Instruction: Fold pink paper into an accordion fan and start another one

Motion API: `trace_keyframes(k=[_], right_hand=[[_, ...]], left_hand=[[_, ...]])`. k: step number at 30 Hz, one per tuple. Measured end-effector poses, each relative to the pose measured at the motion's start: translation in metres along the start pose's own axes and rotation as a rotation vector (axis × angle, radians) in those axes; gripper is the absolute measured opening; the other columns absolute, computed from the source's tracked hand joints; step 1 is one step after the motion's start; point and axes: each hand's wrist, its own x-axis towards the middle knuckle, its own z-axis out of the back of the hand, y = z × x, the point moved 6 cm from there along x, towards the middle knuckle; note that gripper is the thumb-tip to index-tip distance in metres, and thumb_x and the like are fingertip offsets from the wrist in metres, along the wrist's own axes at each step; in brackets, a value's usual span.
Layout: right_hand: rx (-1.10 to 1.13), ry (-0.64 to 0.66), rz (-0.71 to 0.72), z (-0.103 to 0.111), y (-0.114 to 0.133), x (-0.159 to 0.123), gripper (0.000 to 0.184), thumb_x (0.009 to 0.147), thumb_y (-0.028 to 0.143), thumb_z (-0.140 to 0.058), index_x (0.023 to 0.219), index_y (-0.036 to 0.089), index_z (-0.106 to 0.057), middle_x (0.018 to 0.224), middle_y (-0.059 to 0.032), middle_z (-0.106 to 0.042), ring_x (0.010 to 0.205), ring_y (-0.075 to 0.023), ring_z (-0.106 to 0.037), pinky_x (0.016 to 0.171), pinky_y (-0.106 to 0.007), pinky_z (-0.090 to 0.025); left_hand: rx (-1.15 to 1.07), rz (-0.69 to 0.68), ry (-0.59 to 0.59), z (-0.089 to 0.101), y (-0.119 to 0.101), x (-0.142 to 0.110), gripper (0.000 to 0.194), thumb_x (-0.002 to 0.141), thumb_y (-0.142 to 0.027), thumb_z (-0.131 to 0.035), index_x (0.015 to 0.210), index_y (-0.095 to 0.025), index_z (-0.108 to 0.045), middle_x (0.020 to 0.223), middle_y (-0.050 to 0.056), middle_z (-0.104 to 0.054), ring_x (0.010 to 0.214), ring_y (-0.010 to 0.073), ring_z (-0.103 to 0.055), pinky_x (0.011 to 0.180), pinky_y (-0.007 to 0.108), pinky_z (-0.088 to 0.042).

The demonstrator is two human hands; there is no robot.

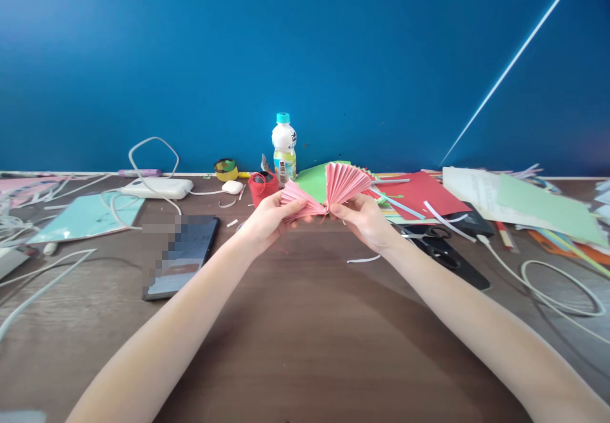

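Both my hands hold a pink pleated paper fan [347,185] up in front of me, above the brown table. Its folds spread out to either side of a narrow middle, like a bow. My left hand [274,220] pinches the left spread between thumb and fingers. On the other side, my right hand [365,220] grips the lower edge of the right spread near the middle, thumb in front. The fingers behind the paper are partly hidden.
Behind the fan stand a white bottle [284,150], a red pouch-like thing [263,188] and green paper [314,180]. A tablet [185,258] lies left, a black phone [457,264] right. Red paper [424,194], paper strips and white cables [548,296] lie around. A blue wall [305,48] rises behind.
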Motion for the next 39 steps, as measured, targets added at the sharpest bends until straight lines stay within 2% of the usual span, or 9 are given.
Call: trace_keyframes(k=[7,12,16,22,29,35,39], right_hand=[[0.164,0.232,-0.077,-0.012,0.002,-0.005,0.031,0.059,0.043,-0.073,0.068,0.019,-0.057,0.064,0.0036,-0.052,0.057,-0.0086,-0.048,0.058,-0.025,-0.041],[0.124,0.406,-0.134,-0.013,-0.001,-0.01,0.028,0.061,0.038,-0.073,0.075,0.018,-0.059,0.069,0.0022,-0.057,0.063,-0.0104,-0.054,0.065,-0.027,-0.045],[0.145,0.393,-0.135,-0.011,-0.004,-0.01,0.021,0.066,0.032,-0.072,0.074,0.018,-0.059,0.066,0.0029,-0.058,0.062,-0.0098,-0.055,0.065,-0.026,-0.045],[0.158,0.335,-0.167,-0.011,-0.008,-0.008,0.024,0.063,0.034,-0.073,0.063,0.016,-0.057,0.058,0.0034,-0.055,0.05,-0.0081,-0.051,0.05,-0.024,-0.043],[0.16,0.391,-0.162,-0.012,-0.009,-0.009,0.027,0.063,0.039,-0.072,0.07,0.016,-0.06,0.057,0.0023,-0.057,0.049,-0.0084,-0.05,0.046,-0.023,-0.041],[0.188,0.336,-0.175,-0.012,-0.01,-0.007,0.025,0.061,0.036,-0.074,0.069,0.016,-0.061,0.058,0.0019,-0.058,0.048,-0.0081,-0.05,0.047,-0.023,-0.041],[0.233,0.287,-0.211,-0.008,-0.012,-0.007,0.023,0.06,0.034,-0.075,0.067,0.016,-0.063,0.058,0.0028,-0.057,0.053,-0.008,-0.053,0.054,-0.023,-0.044]], left_hand=[[-0.139,0.115,0.067,-0.014,0.004,-0.004,0.01,0.075,-0.019,-0.062,0.072,-0.01,-0.065,0.061,0.004,-0.065,0.054,0.006,-0.057,0.046,0.013,-0.039],[-0.158,0.123,0.035,-0.011,0.005,-0.003,0.008,0.075,-0.016,-0.062,0.069,-0.011,-0.064,0.061,0.003,-0.065,0.057,0.0067,-0.06,0.052,0.013,-0.044],[-0.109,0.093,0.081,-0.011,0.005,-0.003,0.011,0.071,-0.021,-0.067,0.073,-0.011,-0.064,0.065,0.004,-0.067,0.059,0.0074,-0.061,0.053,0.013,-0.045],[0.036,0.056,0.111,-0.016,-0.002,-0.008,0.019,0.07,-0.027,-0.068,0.076,-0.011,-0.062,0.066,0.006,-0.066,0.059,0.0099,-0.06,0.053,0.017,-0.045],[0.069,0.035,0.092,-0.021,-0.004,-0.011,0.024,0.066,-0.029,-0.071,0.079,-0.012,-0.06,0.062,0.003,-0.064,0.058,0.0113,-0.06,0.053,0.02,-0.044],[0.021,0.038,0.04,-0.017,-0.001,-0.009,0.015,0.07,-0.022,-0.068,0.078,-0.012,-0.06,0.066,0.003,-0.066,0.058,0.0094,-0.061,0.055,0.018,-0.048],[-0.071,0.045,0.03,-0.015,0.0,-0.007,0.007,0.075,-0.017,-0.062,0.075,-0.01,-0.063,0.068,0.004,-0.067,0.061,0.0084,-0.062,0.057,0.015,-0.049]])
